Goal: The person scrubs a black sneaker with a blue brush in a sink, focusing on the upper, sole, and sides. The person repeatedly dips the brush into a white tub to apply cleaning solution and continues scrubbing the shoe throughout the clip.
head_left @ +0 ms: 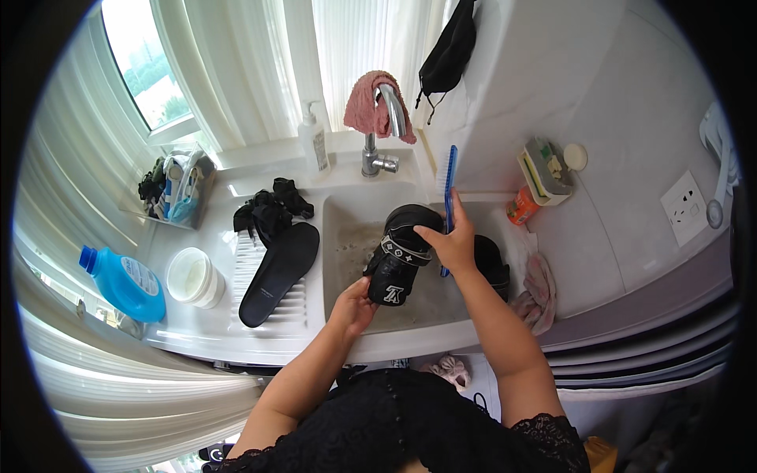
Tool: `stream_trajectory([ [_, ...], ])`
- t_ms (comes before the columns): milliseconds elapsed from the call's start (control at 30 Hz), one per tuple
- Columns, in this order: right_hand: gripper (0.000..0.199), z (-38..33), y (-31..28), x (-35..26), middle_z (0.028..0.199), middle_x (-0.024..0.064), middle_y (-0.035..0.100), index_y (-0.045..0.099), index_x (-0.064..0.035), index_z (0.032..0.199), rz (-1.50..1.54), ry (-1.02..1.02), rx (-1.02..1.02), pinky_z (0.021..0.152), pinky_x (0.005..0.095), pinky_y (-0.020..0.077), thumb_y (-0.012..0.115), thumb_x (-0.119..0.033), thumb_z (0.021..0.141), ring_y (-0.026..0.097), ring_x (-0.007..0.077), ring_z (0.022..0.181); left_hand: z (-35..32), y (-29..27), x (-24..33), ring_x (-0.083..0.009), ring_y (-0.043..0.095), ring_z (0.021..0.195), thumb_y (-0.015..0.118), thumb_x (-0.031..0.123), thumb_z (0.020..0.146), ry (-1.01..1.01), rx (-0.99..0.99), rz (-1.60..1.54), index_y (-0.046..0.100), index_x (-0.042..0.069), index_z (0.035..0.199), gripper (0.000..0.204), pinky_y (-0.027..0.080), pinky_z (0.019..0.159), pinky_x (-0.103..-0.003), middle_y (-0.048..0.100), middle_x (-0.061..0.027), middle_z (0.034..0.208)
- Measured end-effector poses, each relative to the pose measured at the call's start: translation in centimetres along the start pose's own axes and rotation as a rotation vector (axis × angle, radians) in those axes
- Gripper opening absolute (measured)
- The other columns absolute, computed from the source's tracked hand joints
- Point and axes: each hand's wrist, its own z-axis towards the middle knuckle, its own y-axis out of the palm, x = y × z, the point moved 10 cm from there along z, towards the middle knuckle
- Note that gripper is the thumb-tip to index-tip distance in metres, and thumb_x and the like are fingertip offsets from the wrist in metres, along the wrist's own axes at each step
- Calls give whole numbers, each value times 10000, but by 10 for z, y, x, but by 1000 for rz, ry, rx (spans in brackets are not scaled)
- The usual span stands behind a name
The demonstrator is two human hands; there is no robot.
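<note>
At the centre of the frame, the left hand [353, 309] holds the lower end of a black shoe [393, 276] over the sink [430, 306]. The right hand [453, 243] clasps one brush [449, 206], its thumb at the shoe's strap. The brush lies just right of the shoe, both long axes running roughly up the frame. A second shoe [490, 264] sits partly hidden, right of centre; one insole [280, 276] lies left, one tap [369, 158] stands top centre.
</note>
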Motion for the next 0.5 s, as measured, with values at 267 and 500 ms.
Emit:
stream_trajectory([
  [267, 882, -6, 14, 2, 967, 59, 608, 274, 11, 1437, 416, 128, -108, 792, 255, 480, 774, -71, 716, 590, 104, 854, -1, 54, -12, -324, 523, 1169, 480, 412, 942, -298, -104, -437, 525, 17, 1215, 482, 367, 1048, -467, 561, -180, 1245],
  [500, 564, -13, -10, 47, 1064, 193, 594, 445, -4, 1337, -346, 131, -177, 841, 349, 475, 619, -285, 880, 616, 282, 969, 29, 23, -16, -315, 539, 1127, 529, 415, 922, -158, -34, -423, 518, 21, 1210, 488, 401, 1024, -471, 577, -169, 1204],
])
